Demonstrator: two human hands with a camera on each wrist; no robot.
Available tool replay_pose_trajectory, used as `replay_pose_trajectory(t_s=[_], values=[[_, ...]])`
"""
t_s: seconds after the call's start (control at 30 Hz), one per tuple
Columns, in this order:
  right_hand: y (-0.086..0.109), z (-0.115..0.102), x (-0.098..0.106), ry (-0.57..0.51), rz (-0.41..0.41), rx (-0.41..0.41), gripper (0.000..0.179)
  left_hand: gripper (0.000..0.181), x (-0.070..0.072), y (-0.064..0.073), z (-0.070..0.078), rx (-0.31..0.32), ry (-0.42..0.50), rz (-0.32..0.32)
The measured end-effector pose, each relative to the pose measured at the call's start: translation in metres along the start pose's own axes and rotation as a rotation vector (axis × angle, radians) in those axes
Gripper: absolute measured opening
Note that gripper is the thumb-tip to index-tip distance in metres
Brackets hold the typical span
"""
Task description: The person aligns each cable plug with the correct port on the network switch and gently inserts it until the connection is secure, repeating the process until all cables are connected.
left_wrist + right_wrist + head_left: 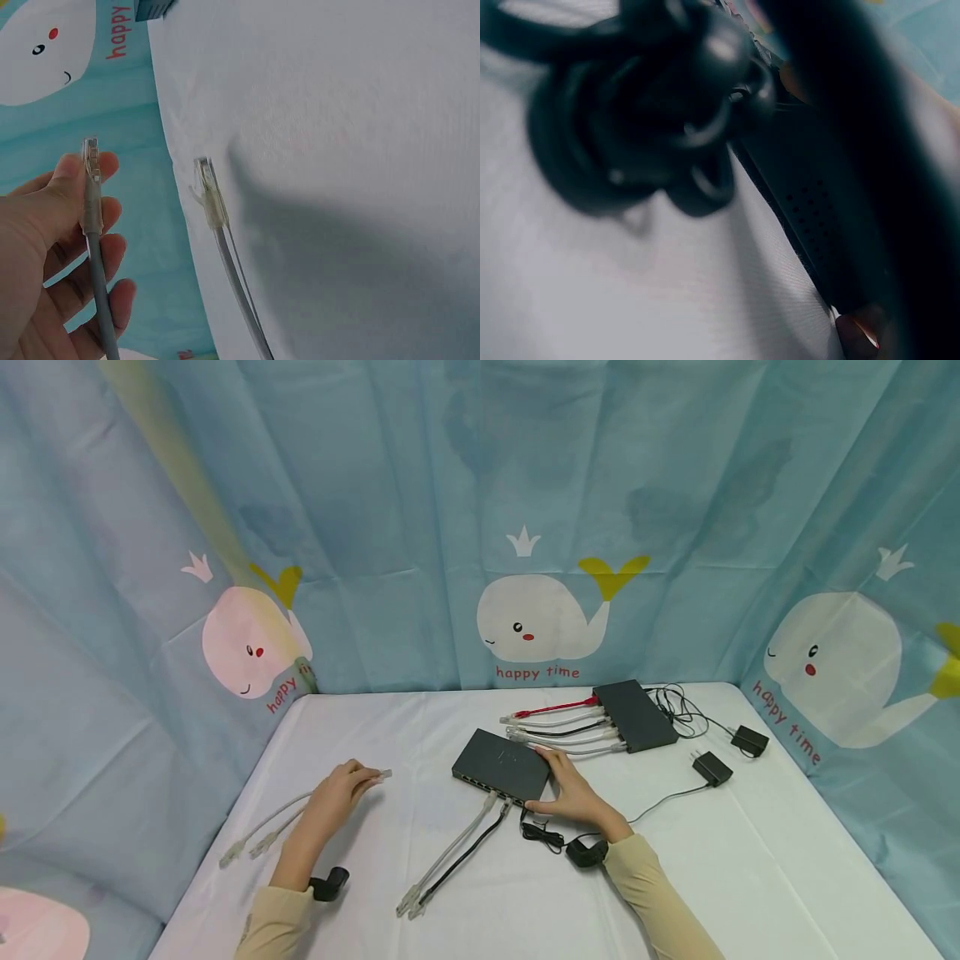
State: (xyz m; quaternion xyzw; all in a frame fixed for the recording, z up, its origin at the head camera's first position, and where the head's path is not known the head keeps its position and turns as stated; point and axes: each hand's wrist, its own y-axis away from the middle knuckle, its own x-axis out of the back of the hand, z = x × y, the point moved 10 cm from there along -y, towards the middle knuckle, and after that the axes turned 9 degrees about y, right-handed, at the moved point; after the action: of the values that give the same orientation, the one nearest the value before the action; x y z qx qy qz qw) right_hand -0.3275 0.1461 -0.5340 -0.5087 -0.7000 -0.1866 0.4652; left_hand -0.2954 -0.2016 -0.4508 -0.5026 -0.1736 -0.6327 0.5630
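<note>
My left hand point(333, 797) is at the left of the table, pinching a grey Ethernet cable point(91, 202) just behind its clear plug, which points up in the left wrist view. Beside it, a second grey Ethernet cable point(217, 217) shows its clear plug. My right hand point(573, 797) grips the right end of a black network switch point(498, 762), thumb at the front edge and fingers at the back. Into the switch's front ports run a grey cable point(457, 847) and a black cable point(474, 847). Dark, blurred coils of cord point(652, 112) fill much of the right wrist view.
Behind stands another black switch point(637, 717) with red, grey and black cables in its ports. Two black power adapters point(748, 741) lie at the right, their cords on the white table point(750, 868). A bundled black cord point(542, 836) is below my right hand. Whale-print curtains point(420, 527) surround the table.
</note>
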Motion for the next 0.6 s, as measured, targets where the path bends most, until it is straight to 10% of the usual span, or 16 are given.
replay_pose_trajectory(t_s=[0.6], values=[[0.000,-0.004,0.003,0.002,0.006,0.001,0.101,0.022,-0.040,-0.007,0.018,0.143,0.120,-0.139]])
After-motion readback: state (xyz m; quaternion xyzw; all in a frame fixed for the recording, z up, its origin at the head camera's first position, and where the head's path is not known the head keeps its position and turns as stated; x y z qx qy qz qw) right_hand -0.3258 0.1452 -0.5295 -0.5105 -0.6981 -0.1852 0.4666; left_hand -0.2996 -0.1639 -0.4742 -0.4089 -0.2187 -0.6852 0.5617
